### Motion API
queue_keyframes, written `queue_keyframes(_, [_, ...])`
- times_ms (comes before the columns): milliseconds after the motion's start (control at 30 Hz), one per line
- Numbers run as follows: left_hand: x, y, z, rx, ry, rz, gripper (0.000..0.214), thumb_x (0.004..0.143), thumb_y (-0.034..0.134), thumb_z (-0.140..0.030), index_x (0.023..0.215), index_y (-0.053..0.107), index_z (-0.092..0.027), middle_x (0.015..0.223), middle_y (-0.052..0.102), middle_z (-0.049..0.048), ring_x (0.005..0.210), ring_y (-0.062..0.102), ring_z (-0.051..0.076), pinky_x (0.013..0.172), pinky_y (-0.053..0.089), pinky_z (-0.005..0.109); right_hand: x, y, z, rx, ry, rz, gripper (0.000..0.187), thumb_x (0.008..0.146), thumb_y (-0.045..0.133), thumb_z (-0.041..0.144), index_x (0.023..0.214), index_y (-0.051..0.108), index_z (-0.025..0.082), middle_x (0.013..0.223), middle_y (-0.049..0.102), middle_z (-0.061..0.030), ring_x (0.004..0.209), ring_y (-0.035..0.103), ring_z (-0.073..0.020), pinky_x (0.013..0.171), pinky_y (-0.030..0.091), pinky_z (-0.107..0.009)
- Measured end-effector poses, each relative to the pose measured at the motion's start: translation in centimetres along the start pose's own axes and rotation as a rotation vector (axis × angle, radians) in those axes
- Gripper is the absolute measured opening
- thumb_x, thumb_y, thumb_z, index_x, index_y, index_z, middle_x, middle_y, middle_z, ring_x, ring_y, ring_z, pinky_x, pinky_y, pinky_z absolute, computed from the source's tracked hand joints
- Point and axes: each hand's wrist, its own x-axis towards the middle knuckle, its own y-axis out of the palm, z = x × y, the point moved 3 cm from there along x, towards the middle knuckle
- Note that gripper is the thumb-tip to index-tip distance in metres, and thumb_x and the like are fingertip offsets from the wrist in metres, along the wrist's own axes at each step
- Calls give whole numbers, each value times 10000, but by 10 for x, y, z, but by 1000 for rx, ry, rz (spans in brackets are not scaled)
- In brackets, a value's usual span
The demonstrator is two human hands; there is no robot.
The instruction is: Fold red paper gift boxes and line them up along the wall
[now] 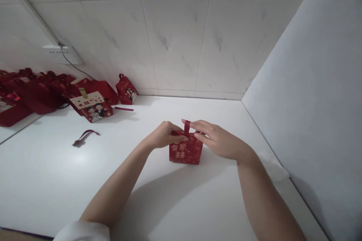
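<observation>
A small red gift box [185, 154] with gold Chinese characters stands upright on the white table in front of me. From its top edge rises a dark red ribbon loop [187, 126]. My left hand [165, 135] is closed on the box's upper left, thumb across the front and fingers behind. At the upper right, my right hand [216, 139] pinches the top edge with its thumb on the front. Its index finger reaches past the ribbon loop, and the tip shows on the left of it; whether it passes through the loop I cannot tell.
A loose ribbon strip [86, 133] and a flat red strip [124, 109] lie on the white table [56, 180]. Several red boxes [42, 92] crowd the left; a small one [126, 90] leans near the tiled wall. A white panel [316, 83] borders the right.
</observation>
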Motion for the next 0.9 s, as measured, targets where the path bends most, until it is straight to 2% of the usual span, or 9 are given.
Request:
queue_keyframes(100, [-2, -4, -4, 45, 18, 0, 303, 762, 618, -414, 640, 614, -137, 531, 454, -33, 506, 340, 68, 467, 262, 202, -1, 0, 1, -9, 11, 17, 433, 938, 409, 284, 1355, 431, 401, 1191, 609, -2, 1021, 597, -184, 839, 489, -340])
queue_keyframes(200, [-4, -7, -10, 63, 63, -60, 239, 770, 628, -383, 838, 703, -167, 664, 614, -2, 586, 473, 92, 543, 354, 199, -3, -1, 3, -12, -8, 35, 413, 930, 432, 285, 1329, 475, 383, 1151, 631, -9, 1001, 602, -194, 825, 492, -342])
queue_keyframes(267, [-6, -8, -13, 91, 95, -95, 223, 792, 607, -350, 890, 717, -182, 727, 663, 11, 626, 521, 105, 591, 384, 204, -5, -3, 4, -13, -29, 43, 400, 927, 436, 276, 1308, 500, 379, 1156, 631, -7, 1014, 598, -197, 825, 492, -339])
queue_keyframes(400, [-8, -9, -16, 207, 115, -145, 214, 808, 589, -339, 854, 741, -195, 681, 671, 15, 575, 513, 102, 567, 368, 211, -7, -12, 4, -4, -22, 13, 373, 918, 447, 290, 1272, 537, 371, 1164, 624, -10, 1013, 607, -196, 844, 492, -342])
queue_keyframes(533, [-9, -12, -13, 251, 45, -192, 239, 801, 595, -377, 864, 760, -217, 642, 667, 18, 530, 468, 97, 512, 326, 214, -6, -18, 4, 28, 4, -141, 254, 906, 468, 351, 1087, 642, 315, 1073, 652, -17, 951, 619, -191, 802, 500, -336])
queue_keyframes(600, [-9, -13, -12, 241, 17, -176, 235, 800, 593, -369, 871, 764, -224, 623, 657, 9, 520, 440, 92, 496, 308, 214, -2, -14, 3, 2, 16, -174, 194, 883, 504, 356, 971, 658, 278, 1002, 661, -19, 917, 615, -189, 779, 491, -330])
queue_keyframes(733, [-13, -13, -13, 249, 37, -83, 228, 830, 547, -312, 883, 757, -239, 599, 629, -16, 507, 393, 80, 493, 298, 213, 7, 4, 0, -85, 59, -116, 111, 837, 563, 305, 907, 626, 246, 925, 647, -16, 804, 600, -171, 697, 462, -305])
queue_keyframes(900, [-17, -13, -21, 348, 100, -113, 182, 819, 567, -290, 871, 733, -237, 670, 660, -17, 538, 460, 85, 524, 331, 207, 13, 17, 2, -128, 36, -111, 84, 856, 501, 228, 807, 569, 230, 797, 605, -4, 706, 553, -151, 599, 404, -268])
